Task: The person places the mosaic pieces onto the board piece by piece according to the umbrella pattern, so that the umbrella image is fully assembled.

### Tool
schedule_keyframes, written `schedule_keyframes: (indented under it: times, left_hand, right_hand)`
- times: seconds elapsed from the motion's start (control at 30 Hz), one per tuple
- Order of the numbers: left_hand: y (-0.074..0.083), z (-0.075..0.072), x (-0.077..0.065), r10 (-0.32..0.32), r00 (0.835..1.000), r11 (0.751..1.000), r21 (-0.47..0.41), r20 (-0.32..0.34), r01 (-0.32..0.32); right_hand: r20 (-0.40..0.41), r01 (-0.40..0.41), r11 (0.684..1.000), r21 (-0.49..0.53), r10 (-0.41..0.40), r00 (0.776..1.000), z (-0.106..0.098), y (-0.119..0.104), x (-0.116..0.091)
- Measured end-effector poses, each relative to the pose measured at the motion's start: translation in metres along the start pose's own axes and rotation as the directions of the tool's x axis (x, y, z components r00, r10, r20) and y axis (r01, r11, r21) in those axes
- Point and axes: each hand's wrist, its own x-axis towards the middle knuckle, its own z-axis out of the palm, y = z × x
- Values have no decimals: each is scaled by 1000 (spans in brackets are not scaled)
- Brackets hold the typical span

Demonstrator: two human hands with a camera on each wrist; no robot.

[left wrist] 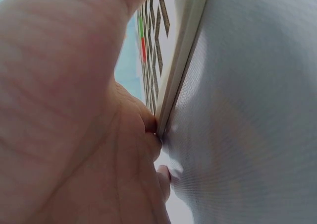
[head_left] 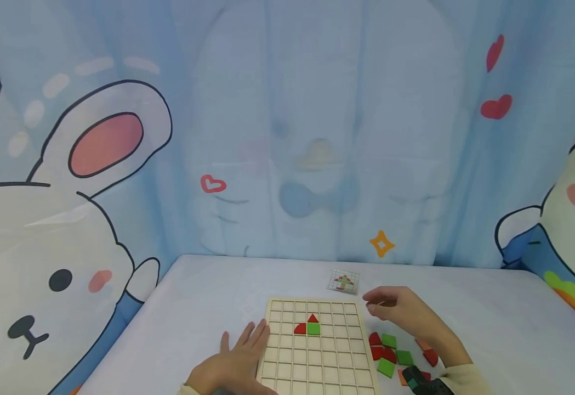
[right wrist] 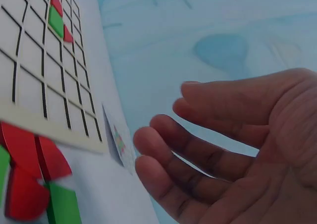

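Note:
A wooden grid board (head_left: 334, 359) lies on the white table, with a red triangle (head_left: 313, 318), a green square (head_left: 313, 329) and a red quarter-round piece (head_left: 300, 328) set in its cells. My left hand (head_left: 238, 359) rests against the board's left edge, fingers spread and straight. In the left wrist view its fingertips touch the board's side. My right hand (head_left: 400, 307) hovers beyond the board's right edge, fingers loosely bent with nothing between them. Below it lie several loose red and green pieces (head_left: 388, 341), partly hidden by the forearm.
A small pattern card (head_left: 343, 281) with a coloured figure on a grid lies behind the board, near the right hand. A blue curtain (head_left: 317, 137) with cartoon animals hangs at the table's back edge. Dark wrist gear (head_left: 422, 382) sits on the right wrist.

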Motion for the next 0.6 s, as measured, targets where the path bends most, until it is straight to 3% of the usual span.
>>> schedule_keyframes:
  times: [0.2,0.6]
  left_hand:
    - [-1,1,0,-3,1000,1000,-1,-4,3]
    - [-2,1,0,24,1000,1000,-7,-14,-25]
  right_hand:
    - [20,-25,995,-100,27,999,-7,8,-1]
    - [114,-83,993,-89,93,989,-4,29,3]
